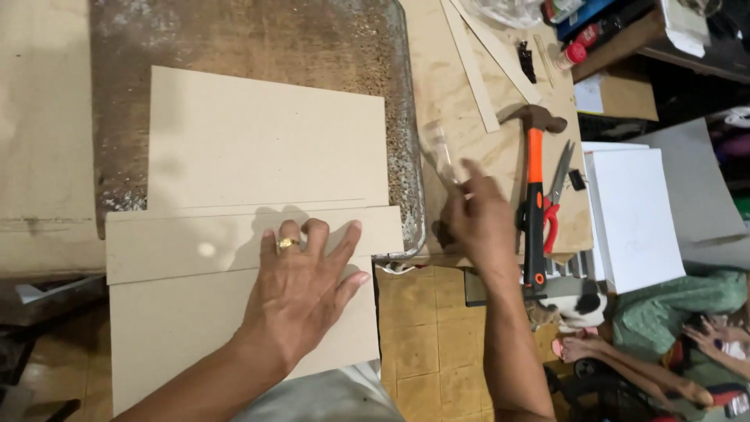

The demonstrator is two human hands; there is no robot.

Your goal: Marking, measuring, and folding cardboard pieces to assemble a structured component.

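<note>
Leftmost, a worn metal-topped table [258, 31] fills the upper left of the frame, with a large brown board [266, 141] lying flat on it. Below that, at centre left, a narrower board strip [180, 242] overlaps a lower board sheet [180, 336]. The left hand [301, 285], wearing a ring, lies flat with fingers spread, pressing on the strip and the sheet beneath; it grips nothing. Right of centre, the right hand [476, 219] is raised over a plywood bench [469, 86], fingers loosely curled around a blurred clear object [439, 148]; what it is cannot be told. Just right lie an orange-handled hammer [534, 195] and red-handled scissors [556, 195], side by side. Thin wood strips [476, 70] rest above. Farther right sits a white box [634, 215], closed, contents hidden. Another person's feet [578, 348] show at lower right.
</note>
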